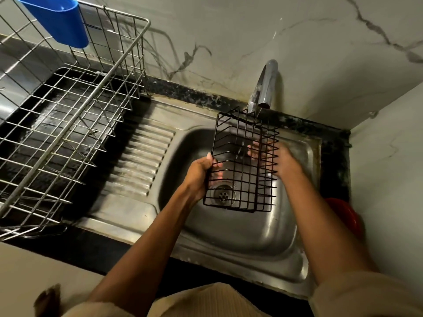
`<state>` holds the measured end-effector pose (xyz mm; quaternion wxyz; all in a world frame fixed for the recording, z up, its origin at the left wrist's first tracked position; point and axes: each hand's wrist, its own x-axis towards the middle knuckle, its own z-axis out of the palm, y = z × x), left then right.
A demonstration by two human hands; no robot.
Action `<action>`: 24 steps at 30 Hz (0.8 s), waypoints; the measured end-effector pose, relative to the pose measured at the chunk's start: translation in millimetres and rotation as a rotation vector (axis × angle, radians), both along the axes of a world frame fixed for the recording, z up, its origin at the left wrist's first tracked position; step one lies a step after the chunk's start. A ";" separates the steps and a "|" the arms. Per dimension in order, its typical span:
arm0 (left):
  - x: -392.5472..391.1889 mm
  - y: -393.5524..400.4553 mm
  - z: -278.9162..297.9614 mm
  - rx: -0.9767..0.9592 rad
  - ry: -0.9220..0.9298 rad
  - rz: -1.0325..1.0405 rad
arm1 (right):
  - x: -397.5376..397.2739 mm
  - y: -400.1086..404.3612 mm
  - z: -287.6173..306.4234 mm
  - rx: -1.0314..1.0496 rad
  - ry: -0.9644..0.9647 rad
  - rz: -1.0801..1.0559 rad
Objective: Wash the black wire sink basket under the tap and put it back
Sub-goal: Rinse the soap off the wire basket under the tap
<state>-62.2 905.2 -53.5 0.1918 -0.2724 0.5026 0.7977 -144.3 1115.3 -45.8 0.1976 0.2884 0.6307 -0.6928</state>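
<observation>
Single head-worn view, steeply downward and forward, close above the sink [263,239] and both forearms.

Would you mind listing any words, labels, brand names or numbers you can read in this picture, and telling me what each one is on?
There is no readable text anywhere in this view.
Blue cup: plain, no label showing.
Tap: bare metal, no brand mark visible.
Black wire basket: bare wire, no tag.
Sink: no stamp visible.
Counter edge behind the sink: one tiny pale mark, too small to read.
</observation>
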 end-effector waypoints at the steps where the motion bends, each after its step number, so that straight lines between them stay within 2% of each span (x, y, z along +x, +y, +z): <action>1: -1.9 1.5 3.9 -0.022 0.017 0.021 | -7.2 -1.2 4.0 0.015 -0.018 0.036; 4: -6.7 7.4 12.1 -0.111 0.059 0.071 | -22.3 -17.6 19.7 0.092 -0.015 0.128; 9: -13.0 20.4 26.9 -0.104 0.091 0.139 | -8.9 -60.2 32.5 0.608 0.242 0.270; 12: -9.9 18.6 32.8 -0.143 0.085 0.197 | 7.0 -77.8 28.0 0.769 0.500 0.420; 14: -5.2 14.9 30.9 -0.213 0.097 0.212 | 14.1 -85.1 30.2 0.803 0.632 0.510; 16: -0.3 12.0 31.1 -0.232 0.106 0.243 | 10.0 -85.5 27.4 0.770 0.653 0.523; 18: 3.9 11.7 31.9 -0.265 0.122 0.242 | -1.3 -84.9 27.2 0.634 0.552 0.447; 20: 8.6 16.4 33.1 -0.322 0.138 0.212 | -12.6 -87.3 31.1 0.476 0.402 0.285; 21: 10.8 19.6 33.5 -0.347 0.136 0.202 | -13.5 -91.0 33.2 0.458 0.358 0.234; 22: 13.1 22.2 34.0 -0.365 0.132 0.201 | -9.0 -96.3 36.4 0.490 0.348 0.233; 24: 15.4 25.3 35.6 -0.391 0.142 0.211 | 8.0 -102.6 38.7 0.608 0.452 0.306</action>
